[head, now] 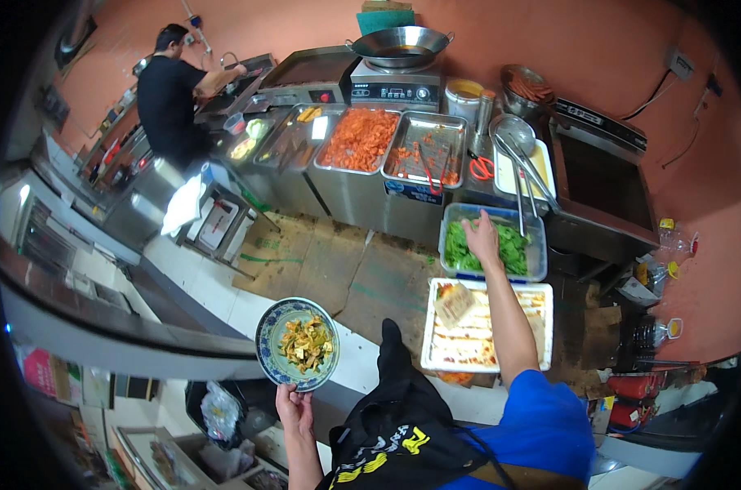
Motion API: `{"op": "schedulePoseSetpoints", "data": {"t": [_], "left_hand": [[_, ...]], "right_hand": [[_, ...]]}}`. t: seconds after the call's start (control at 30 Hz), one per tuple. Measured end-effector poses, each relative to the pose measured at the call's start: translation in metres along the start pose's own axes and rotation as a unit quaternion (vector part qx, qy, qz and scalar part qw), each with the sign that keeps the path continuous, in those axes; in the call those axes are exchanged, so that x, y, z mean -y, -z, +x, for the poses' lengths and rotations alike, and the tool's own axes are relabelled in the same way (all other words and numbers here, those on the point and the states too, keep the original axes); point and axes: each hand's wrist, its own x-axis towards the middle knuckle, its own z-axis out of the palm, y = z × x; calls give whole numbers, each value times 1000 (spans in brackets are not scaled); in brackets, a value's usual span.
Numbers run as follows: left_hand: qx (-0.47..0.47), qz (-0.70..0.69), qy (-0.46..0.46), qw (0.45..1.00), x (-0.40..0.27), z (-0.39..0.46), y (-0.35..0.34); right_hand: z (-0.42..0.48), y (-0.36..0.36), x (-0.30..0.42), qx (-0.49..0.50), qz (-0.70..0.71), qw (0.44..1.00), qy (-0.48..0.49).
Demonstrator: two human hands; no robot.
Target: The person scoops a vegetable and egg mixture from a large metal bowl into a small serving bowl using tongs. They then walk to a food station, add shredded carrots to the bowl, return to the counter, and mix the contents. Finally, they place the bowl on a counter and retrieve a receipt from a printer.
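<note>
My left hand (pixel 295 407) grips the near rim of a blue-and-white patterned bowl (pixel 266 334), which holds chopped, sauced food (pixel 306 346). Over a clear plastic tub (pixel 537 263) of green leaf vegetables (pixel 512 245), my right hand (pixel 482 237) reaches with fingers spread, its fingertips at or just above the leaves; whether it touches them I cannot tell. Nothing shows between those fingers. A white foam tray (pixel 429 349) with rows of stained white wrapping and a small paper packet (pixel 455 304) lies below my right forearm.
A steel counter carries metal trays of red meat pieces (pixel 361 138), red-handled tongs (pixel 432 177), red-handled scissors (pixel 482 167) and long tongs over a white tray (pixel 548 165). Behind stand a wok (pixel 401 46) and a griddle (pixel 312 64). A co-worker (pixel 171 98) works at the far left. Plastic bottles (pixel 658 331) stand at right.
</note>
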Motion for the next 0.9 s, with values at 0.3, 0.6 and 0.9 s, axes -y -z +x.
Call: {"op": "schedulePoseSetpoints", "data": {"t": [0.3,0.6,0.9], "left_hand": [[12,26,93,995,-64,196,-53],[34,113,90,989,-122,354,-178],[22,112,59,992,-192,467,-355]], "right_hand": [[115,-137,87,-76,-196,977,23],[142,-179,166,0,-50,998,34],[286,-339,229,133,-171,976,34]]}}
